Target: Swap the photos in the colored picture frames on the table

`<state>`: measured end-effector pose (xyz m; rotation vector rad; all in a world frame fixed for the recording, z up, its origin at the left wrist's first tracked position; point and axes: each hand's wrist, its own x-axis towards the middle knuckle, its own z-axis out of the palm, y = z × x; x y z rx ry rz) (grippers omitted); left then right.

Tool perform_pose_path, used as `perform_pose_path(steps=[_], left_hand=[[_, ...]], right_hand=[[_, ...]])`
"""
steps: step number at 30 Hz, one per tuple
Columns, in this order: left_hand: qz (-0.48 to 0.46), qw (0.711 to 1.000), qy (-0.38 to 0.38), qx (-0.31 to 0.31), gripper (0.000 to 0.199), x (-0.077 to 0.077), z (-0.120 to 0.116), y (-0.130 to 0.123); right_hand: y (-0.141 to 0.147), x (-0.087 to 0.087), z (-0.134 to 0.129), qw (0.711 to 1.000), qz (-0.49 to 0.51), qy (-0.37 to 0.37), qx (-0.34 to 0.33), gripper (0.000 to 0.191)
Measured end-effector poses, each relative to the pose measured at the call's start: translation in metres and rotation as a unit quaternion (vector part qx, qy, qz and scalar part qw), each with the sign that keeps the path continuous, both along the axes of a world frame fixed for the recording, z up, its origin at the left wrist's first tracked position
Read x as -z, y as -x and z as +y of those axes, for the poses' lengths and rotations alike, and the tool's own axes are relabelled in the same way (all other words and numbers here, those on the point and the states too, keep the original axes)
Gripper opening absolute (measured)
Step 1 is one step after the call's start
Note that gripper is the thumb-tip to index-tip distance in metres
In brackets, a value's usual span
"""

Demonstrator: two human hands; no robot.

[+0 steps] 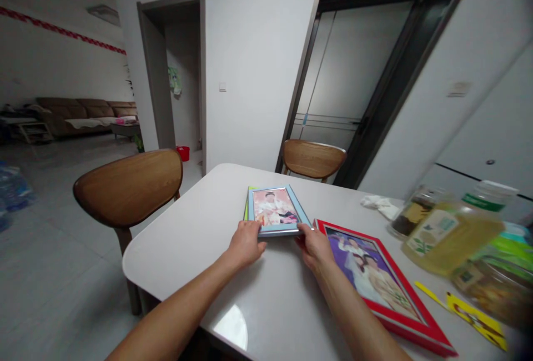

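A light blue picture frame [275,209] with a pink-toned photo is gripped at its near corners by both my hands. My left hand [245,243] closes on the near left corner, and my right hand [315,245] closes on the near right corner. Under its left side shows the green edge of another flat item [246,204], mostly hidden. To the right, partly behind my right forearm, a larger red picture frame [400,302] with a purple-backed photo lies face up on the white table [187,255].
On the table's right stand a large bottle of yellow liquid [453,233], a dark-filled jar [410,214] and a glass container [495,286]. Near them lie a crumpled tissue [380,204] and a yellow packet [474,319]. Wooden chairs [133,186] stand at the left and far sides.
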<state>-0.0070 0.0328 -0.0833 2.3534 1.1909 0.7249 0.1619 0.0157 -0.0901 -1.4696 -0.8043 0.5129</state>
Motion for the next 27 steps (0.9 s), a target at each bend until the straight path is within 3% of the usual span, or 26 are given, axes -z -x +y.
perform_pose_path(steps=[2,5,7,8,10,12,15,17,20,24,27], left_hand=[[-0.015,1.000,0.005,0.008,0.040,-0.007,-0.015,0.000],[-0.089,0.993,0.056,0.053,0.047,-0.019,-0.034,0.000],[-0.219,0.962,0.131,0.098,0.054,-0.029,-0.045,0.002],[-0.298,0.931,0.172,0.121,0.058,-0.035,-0.050,0.005],[-0.426,0.861,0.237,0.143,0.065,-0.047,-0.061,0.013],[-0.495,0.808,0.292,0.133,0.069,-0.055,-0.073,0.024],[-0.510,0.777,0.358,0.091,0.078,-0.052,-0.089,0.043],[-0.498,0.778,0.373,0.085,0.082,-0.041,-0.096,0.054],[-0.469,0.806,0.349,0.089,0.081,-0.016,-0.097,0.065],[-0.372,0.887,0.268,0.061,0.066,0.012,-0.083,0.074],[-0.236,0.952,0.196,-0.007,0.057,0.022,-0.075,0.078]], right_hand=[[0.011,-0.009,-0.012,0.998,0.065,-0.022,-0.001,0.016],[0.033,-0.024,-0.040,0.998,0.046,-0.032,-0.011,0.022],[0.050,-0.032,-0.065,0.999,-0.033,-0.037,-0.021,0.026],[0.058,-0.035,-0.078,0.993,-0.100,-0.046,-0.040,0.026],[0.073,-0.035,-0.104,0.957,-0.261,-0.106,-0.068,0.033],[0.084,-0.030,-0.125,0.892,-0.410,-0.165,-0.097,0.045],[0.096,-0.016,-0.146,0.798,-0.554,-0.203,-0.118,0.058],[0.102,-0.004,-0.153,0.761,-0.602,-0.210,-0.123,0.060],[0.110,0.012,-0.156,0.736,-0.634,-0.202,-0.122,0.059],[0.123,0.031,-0.149,0.732,-0.650,-0.162,-0.127,0.049],[0.131,0.043,-0.141,0.739,-0.646,-0.131,-0.137,0.043]])
